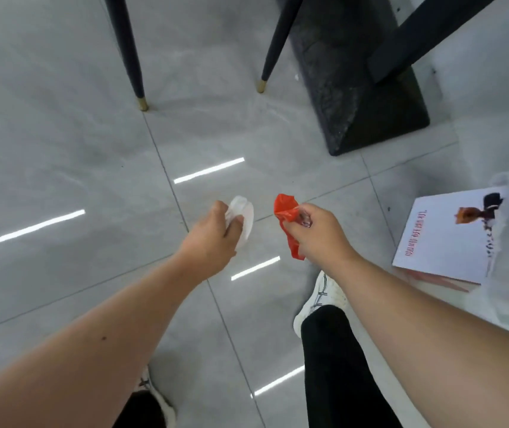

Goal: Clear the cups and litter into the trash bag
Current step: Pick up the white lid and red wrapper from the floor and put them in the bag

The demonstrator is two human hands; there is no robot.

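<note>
Head view, left to right, placed against the black table base (367,88). Below and left of it, left hand (216,233) closed around crumpled white paper (242,217): light, soft, easily squashed smaller. Just right, right hand (311,233) pinching red plastic bag (287,223) at a bunched edge: thin, limp, probably slippery; best gripped at the rim to spread open. Farther right, white booklet (444,236) on floor.

Both forearms are bare, with no sleeves, watch or jewellery in view. The left forearm (105,338) carries a small dark mole. The legs wear black trousers (333,366), and the feet white lace-up sneakers (318,301) with grey detailing.
</note>
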